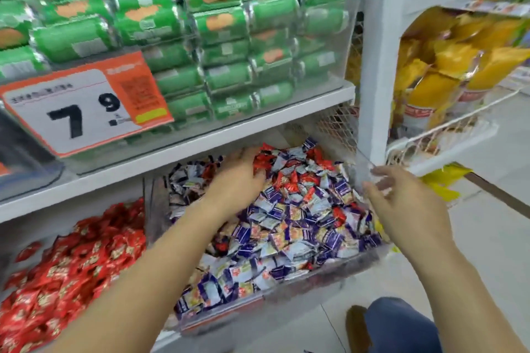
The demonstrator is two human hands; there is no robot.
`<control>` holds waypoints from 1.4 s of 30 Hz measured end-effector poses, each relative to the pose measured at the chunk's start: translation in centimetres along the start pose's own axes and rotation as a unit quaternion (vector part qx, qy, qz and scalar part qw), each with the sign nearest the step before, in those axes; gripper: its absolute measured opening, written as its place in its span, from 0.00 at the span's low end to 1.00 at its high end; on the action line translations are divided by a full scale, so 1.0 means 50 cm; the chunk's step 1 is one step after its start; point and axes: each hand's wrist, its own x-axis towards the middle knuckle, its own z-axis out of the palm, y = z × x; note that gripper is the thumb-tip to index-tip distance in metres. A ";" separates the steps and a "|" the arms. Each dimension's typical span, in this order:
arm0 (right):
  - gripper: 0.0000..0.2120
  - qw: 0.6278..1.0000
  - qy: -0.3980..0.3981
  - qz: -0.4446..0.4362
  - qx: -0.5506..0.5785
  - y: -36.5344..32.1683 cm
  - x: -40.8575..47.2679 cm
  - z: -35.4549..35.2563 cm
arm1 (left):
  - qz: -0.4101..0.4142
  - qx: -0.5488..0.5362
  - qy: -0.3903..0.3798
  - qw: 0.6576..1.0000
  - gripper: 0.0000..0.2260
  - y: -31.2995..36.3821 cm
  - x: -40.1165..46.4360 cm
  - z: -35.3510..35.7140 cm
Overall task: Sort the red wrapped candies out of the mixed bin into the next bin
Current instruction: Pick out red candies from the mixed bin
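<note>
Knee [401, 324] in blue cloth shows lowest, and just beyond it the mixed bin [329, 272] holds mostly blue-white candies [286, 232], with red candies [289, 178] scattered toward its back and the next bin [17, 264] to its left full of red ones. The left hand [241, 178] lies palm down on the pile at the back, its grip half closed among red candies, though whether it pinches one I cannot tell. The right hand [401, 203] hovers at the bin's clear right wall, grip spread and empty; above, green packs [218, 26] fill the shelf [177, 152].
</note>
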 end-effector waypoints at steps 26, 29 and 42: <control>0.15 0.998 -0.025 -0.039 -0.035 0.023 0.013 0.000 | 0.206 0.154 -0.111 0.960 0.20 0.009 -0.102 0.006; 0.16 0.998 0.001 -0.044 -0.037 0.011 0.009 -0.004 | 0.150 0.119 -0.095 0.977 0.26 -0.028 -0.158 -0.005; 0.12 0.969 -0.103 -0.220 0.055 -0.074 -0.028 0.051 | -0.016 -0.091 0.111 0.990 0.13 -0.038 -0.196 -0.044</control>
